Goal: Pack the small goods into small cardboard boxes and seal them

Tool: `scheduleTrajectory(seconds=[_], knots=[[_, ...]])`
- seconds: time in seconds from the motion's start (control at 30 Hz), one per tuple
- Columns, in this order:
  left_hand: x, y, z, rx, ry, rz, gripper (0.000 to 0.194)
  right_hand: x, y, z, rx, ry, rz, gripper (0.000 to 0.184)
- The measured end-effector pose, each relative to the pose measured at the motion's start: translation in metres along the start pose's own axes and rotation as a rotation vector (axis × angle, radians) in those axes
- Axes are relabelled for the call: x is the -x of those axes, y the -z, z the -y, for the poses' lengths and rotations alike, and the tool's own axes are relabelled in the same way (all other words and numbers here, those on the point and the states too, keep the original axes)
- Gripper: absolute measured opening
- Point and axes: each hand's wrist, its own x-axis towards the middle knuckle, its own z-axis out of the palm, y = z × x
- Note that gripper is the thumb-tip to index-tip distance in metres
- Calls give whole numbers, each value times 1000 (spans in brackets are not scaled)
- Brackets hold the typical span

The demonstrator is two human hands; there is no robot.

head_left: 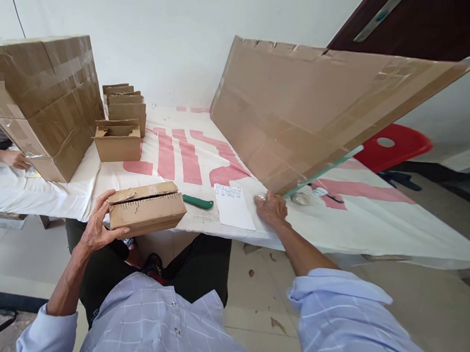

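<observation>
Cardboard box (147, 210), small, with a torn, gapped seam, sits near nine o'clock from the middle of the head view at the table edge, grasped at its outer end by the left hand (98, 227), thumb low and fingers high; holding that end firmly, without squashing it, should keep the seam steady. At four o'clock, the right hand (272, 211) curls over something small and shiny beside the large cardboard (314, 107), its grip impossible to confirm; careful handling would avoid dragging the paper (235, 210) at six or bumping the green tool (198, 201) at eight.
</observation>
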Motion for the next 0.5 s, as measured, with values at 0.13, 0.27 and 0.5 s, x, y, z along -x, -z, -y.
scheduleTrajectory(seconds=[0.13,0.27,0.5], knots=[[-1,0,0,5,-8,-3,65,0,4,2,-11,-48,62,60],[-1,0,1,11,14,-1,70,4,7,6,-37,-55,72,54],[-1,0,-1,-2,6,5,70,4,4,8,-111,-88,-36,57]])
